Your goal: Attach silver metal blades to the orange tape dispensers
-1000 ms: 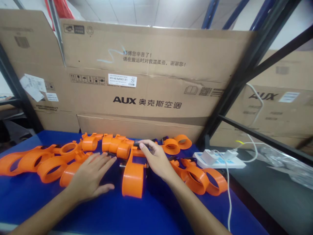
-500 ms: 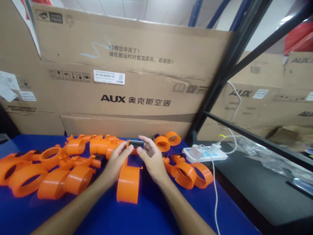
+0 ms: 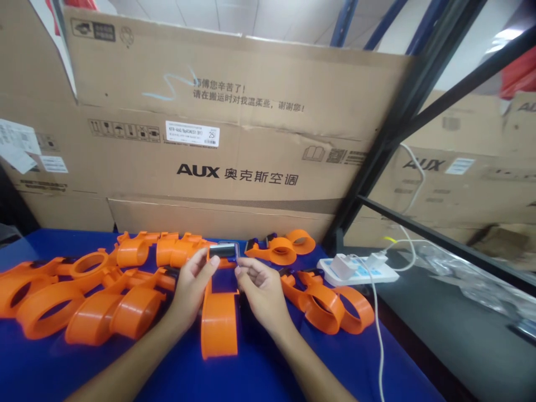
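Observation:
Above the blue tabletop (image 3: pixel 268 371) I hold an orange tape dispenser (image 3: pixel 219 326) with its wide ring hanging downward. My left hand (image 3: pixel 193 283) grips its upper left side, the thumb by one end of a black roller (image 3: pixel 221 251). The fingers of my right hand (image 3: pixel 262 287) are curled, with thumb and forefinger pinched at the upper right edge of the dispenser, by the roller's other end. A thin, shiny frame-like edge shows around the roller. Whether a small part sits within the right fingertips is hidden.
Several orange tape dispensers lie on the left (image 3: pixel 96 312), more on the right (image 3: pixel 322 304). A white power strip (image 3: pixel 355 271) with plugs and a trailing white cable (image 3: pixel 379 340) lies at the right edge. Large cardboard (image 3: pixel 234 145) stands behind, beside a black metal post (image 3: pixel 377 151).
My right hand has drawn slightly down and away from the roller, its fingers now more curled. More of the roller shows. The view has shifted slightly.

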Demonstrator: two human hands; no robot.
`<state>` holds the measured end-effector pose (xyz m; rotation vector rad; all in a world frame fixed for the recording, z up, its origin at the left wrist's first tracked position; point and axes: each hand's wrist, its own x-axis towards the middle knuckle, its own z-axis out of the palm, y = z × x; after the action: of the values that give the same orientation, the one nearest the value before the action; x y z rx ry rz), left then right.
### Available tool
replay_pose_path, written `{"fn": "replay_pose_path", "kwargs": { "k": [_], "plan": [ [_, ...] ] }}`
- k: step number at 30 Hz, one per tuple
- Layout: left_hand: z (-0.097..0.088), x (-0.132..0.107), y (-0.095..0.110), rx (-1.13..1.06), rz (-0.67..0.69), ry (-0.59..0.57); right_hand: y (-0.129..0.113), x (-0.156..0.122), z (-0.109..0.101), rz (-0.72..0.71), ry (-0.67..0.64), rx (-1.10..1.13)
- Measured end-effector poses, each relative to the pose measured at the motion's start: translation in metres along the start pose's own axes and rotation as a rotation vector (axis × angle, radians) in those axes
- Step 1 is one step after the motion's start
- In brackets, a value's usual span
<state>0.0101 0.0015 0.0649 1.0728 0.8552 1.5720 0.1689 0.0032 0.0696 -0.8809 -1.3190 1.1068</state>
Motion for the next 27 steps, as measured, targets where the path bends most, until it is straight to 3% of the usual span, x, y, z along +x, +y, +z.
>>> {"fn": "replay_pose_path", "kwargs": {
  "k": [8, 13, 27],
  "plan": [
    [0.000, -0.004, -0.004, -0.059, -0.097, -0.024, -0.002, -0.004, 0.003, -0.034, 0.022, -0.149],
    [0.003, -0.009, 0.001, -0.023, -0.037, -0.046, -0.002, -0.007, 0.002, -0.120, 0.026, -0.260],
    [0.002, -0.008, 0.000, -0.009, -0.012, -0.053, 0.002, -0.008, 0.001, -0.179, 0.022, -0.359]
  ]
}}
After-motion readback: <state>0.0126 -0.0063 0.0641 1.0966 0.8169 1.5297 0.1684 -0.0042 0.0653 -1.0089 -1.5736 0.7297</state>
